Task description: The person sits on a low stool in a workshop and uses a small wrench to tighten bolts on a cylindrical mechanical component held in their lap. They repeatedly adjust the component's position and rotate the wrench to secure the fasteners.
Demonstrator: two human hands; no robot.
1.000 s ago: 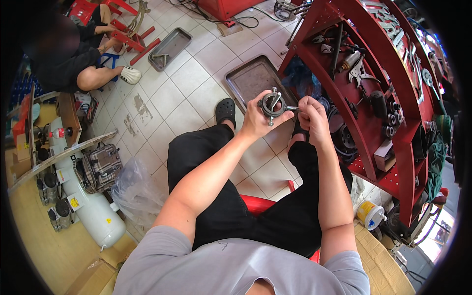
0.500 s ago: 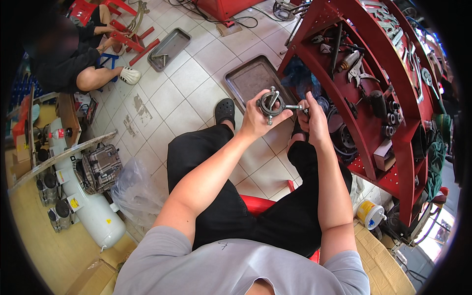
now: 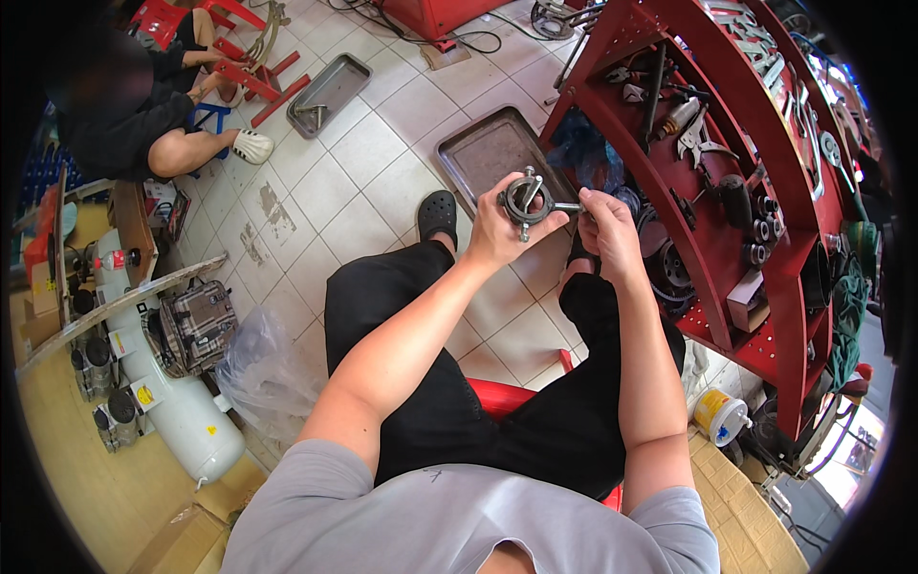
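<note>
My left hand [image 3: 494, 230] is closed around a dark metal ring tool with several bolts [image 3: 525, 212], which looks like a puller. One bolt passes through its middle, and others stick out from its rim. My right hand [image 3: 609, 232] pinches the outer end of a long bolt [image 3: 566, 207] that points right from the ring. Both hands are held in front of my knees. Beyond them on the tiled floor lies a shallow metal tray [image 3: 457, 145], its near part hidden behind my left hand and the tool.
At the right stands a red tool rack [image 3: 703, 273] with pliers, wrenches and sockets. A smaller tray [image 3: 357, 74] holding a metal part lies farther off. At far left a person [image 3: 124, 105] sits by a red stool. A white tank [image 3: 191, 426] and clear plastic bag [image 3: 268, 368] are at left.
My right hand has shifted its grip on the bolt: the fingers now pinch its end, with the thumb pointing more to the left. My left hand and the ring tool stay nearly still.
</note>
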